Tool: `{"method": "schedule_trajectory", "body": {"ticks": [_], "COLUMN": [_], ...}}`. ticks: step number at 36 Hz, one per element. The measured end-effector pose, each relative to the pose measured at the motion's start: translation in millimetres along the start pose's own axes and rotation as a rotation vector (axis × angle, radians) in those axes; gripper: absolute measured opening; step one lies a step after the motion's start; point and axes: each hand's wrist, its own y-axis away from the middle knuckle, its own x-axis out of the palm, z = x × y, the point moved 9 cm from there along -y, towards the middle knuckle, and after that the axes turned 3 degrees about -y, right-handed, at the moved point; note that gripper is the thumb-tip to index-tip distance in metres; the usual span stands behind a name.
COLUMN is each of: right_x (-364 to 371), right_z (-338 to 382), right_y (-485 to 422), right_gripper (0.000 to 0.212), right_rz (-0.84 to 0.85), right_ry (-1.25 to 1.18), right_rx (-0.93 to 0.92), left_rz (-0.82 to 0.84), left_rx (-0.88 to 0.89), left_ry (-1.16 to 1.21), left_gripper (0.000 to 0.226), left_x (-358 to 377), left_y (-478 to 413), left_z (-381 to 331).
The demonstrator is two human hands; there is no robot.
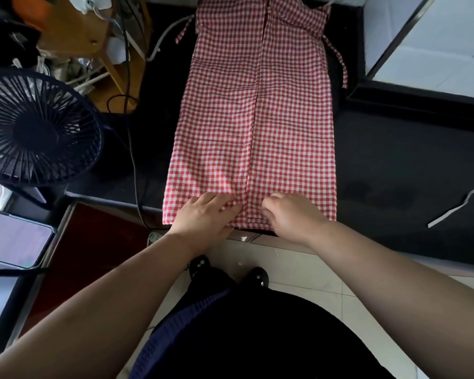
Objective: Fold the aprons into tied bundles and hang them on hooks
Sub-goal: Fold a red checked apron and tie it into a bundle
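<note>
**Both hands at the near hem of the folded apron**

You are standing at a black counter [394, 160] with the red-and-white checked apron [290, 119] lying flat on it, running lengthwise away from you. Its two long sides are folded inward and are meeting along a line down the middle. The near hem is lying right at the counter's front edge, and the far end is running out of the top of the view. One tie [185, 30] is trailing off the apron's far left corner, and another tie [340, 61] is hanging along its right side.

Your left hand [205, 214] is resting on the near hem just left of the middle line, fingers lying over the cloth and the thumb tucked at the edge, pinching the fabric. Your right hand [290, 217] is sitting just right of that line, knuckles up, fingers curled down into the hem and gripping it. The two hands are near each other but not touching.

A dark fan [39, 127] is standing to your left, with a cable [133, 149] running between it and the apron. A loose white strip [454, 209] is lying on the counter well to the right. Your black shoes [257, 277] are showing on the pale tiled floor [298, 266] below the counter's edge.
</note>
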Motion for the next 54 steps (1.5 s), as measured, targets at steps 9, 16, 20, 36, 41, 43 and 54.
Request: {"method": "schedule_trajectory", "body": {"ticks": [9,16,20,36,41,43,54], "right_x": [4.6,6.8,5.4,9.3,7.8,5.2,-7.8], "right_z": [4.5,13.2,19.7,6.3,-5.1,-8.9,-10.2], "right_y": [-0.2,-2.8,-7.9,-13.5,-12.8,-11.5,-3.4], "right_gripper": [0.028,0.037,0.041,0.02,0.021,0.023,0.024], "right_rz": [-0.004,0.015,0.001,-0.021,-0.078,-0.067,-0.262], "right_ry": [0.124,0.239,0.224,0.098,-0.109,-0.23,-0.294], "right_rx": [-0.012,-0.042,-0.043,0.003,0.041,0.085,0.12], "left_rz": [-0.067,-0.076,-0.11,-0.171,-0.128,-0.126,-0.112], "left_rx": [0.103,0.018,-0.05,-0.346,-0.409,-0.403,-0.098], "left_ry": [0.072,0.227,0.35,0.594,0.656,0.633,0.289], "left_gripper": [0.045,0.043,0.04,0.024,0.028,0.028,0.025], "left_x": [-4.2,-6.3,-14.9,-21.1,-16.0,-17.2,-13.1], "left_y": [7.2,9.7,9.0,12.8,10.8,9.7,9.9], "left_z": [1.7,6.6,10.2,27.6,33.2,31.8,4.5]}}
